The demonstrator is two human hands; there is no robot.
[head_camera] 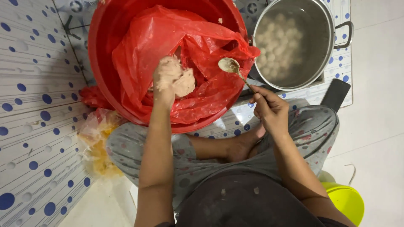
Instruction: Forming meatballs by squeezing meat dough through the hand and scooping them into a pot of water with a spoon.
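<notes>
My left hand [168,80] is coated in pale paste and squeezes a lump of that paste [185,82] over the red plastic bag [168,38] that lines a big red basin [105,46]. A metal spoon [229,65] smeared with paste is gripped in my right hand [269,107], its bowl raised over the basin's right edge. To the right stands a steel pot [332,46] of cloudy water with several pale balls [277,42] in it. I sit cross-legged behind the basin.
A clear plastic bag with yellow contents [99,147] lies by my left knee. A dark phone [335,94] rests beside the pot. A yellow-green bowl [347,201] sits at lower right. The mat has blue dots [33,126].
</notes>
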